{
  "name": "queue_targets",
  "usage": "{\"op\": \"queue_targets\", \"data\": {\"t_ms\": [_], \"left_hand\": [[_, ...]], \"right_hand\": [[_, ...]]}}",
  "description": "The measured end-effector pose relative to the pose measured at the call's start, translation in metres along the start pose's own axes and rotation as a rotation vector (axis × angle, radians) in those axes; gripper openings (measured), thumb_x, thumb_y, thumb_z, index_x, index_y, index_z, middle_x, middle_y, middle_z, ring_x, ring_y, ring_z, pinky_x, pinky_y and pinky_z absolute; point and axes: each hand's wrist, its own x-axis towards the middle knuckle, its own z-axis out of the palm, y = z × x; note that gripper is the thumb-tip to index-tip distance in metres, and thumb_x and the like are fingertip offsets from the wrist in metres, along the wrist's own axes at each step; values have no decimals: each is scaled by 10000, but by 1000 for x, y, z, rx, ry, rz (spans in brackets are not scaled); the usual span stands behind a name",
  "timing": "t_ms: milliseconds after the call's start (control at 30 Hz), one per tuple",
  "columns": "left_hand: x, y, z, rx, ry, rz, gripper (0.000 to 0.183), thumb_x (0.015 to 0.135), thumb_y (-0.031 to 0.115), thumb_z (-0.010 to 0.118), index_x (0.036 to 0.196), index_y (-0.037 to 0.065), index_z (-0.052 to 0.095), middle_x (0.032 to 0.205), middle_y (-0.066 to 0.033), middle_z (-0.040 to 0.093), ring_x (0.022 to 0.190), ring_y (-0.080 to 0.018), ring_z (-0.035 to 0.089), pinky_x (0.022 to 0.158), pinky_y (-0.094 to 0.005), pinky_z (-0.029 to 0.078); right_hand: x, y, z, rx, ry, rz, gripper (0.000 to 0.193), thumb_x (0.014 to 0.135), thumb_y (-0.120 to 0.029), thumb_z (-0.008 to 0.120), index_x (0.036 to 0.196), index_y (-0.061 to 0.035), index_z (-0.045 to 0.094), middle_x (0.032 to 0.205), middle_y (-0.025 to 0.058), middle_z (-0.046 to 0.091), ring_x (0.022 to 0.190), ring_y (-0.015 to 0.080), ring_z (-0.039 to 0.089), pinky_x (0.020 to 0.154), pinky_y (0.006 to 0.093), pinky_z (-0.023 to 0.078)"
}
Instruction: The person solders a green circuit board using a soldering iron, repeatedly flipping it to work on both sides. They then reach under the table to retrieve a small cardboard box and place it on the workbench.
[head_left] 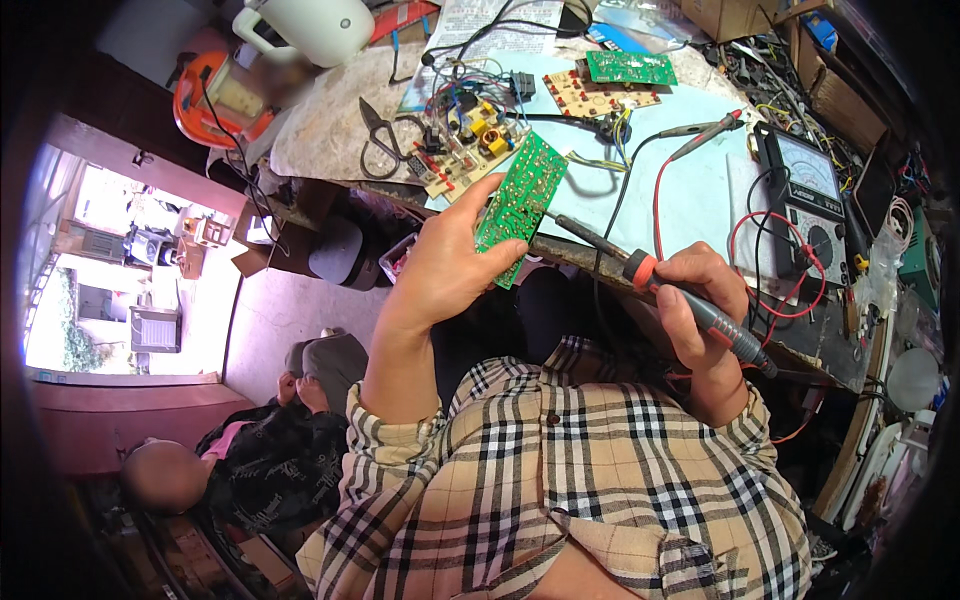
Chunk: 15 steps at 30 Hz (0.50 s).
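Left hand (445,250): fingers grasp green circuit board (525,195), near table (315,145) edge. Right hand (705,300): fingers wrapped around soldering iron (641,268), at board's four o'clock; tip contact, I cannot tell. Scissors (378,128): ten o'clock. Meter (812,170): three o'clock.

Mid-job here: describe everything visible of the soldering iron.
The soldering iron has a dark grey, plastic-looking handle, an orange-red front collar and a thin, dark, metal-looking shaft. The right hand holds it slanted, thumb and fingers around the handle, whose rear end sticks out beyond. The tip points up and left to the edge of the green circuit board; whether they touch is unclear.
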Motion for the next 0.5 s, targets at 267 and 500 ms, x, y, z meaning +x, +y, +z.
{"op": "queue_targets", "data": {"t_ms": [267, 500], "left_hand": [[-2, 4, 1, 98, -22, -67, 650, 800, 88, 724, 1383, 4, 450, 920, -76, 660, 687, -81, 578, 601, -259, 487], [-2, 12, 0, 72, -49, -145, 647, 798, 97, 718, 1380, 8, 450, 825, -65, 649, 513, -77, 518, 465, -269, 442]], "right_hand": [[0, -1, 3, 2, -25, 30, 133, 803, -33, 670, 917, 18, 624, 758, 107, 617, 599, 140, 545, 546, 255, 411], [1, -1, 4, -9, -42, 34, 126, 781, -27, 677, 892, 12, 634, 733, 94, 610, 584, 145, 544, 530, 258, 406]]}}
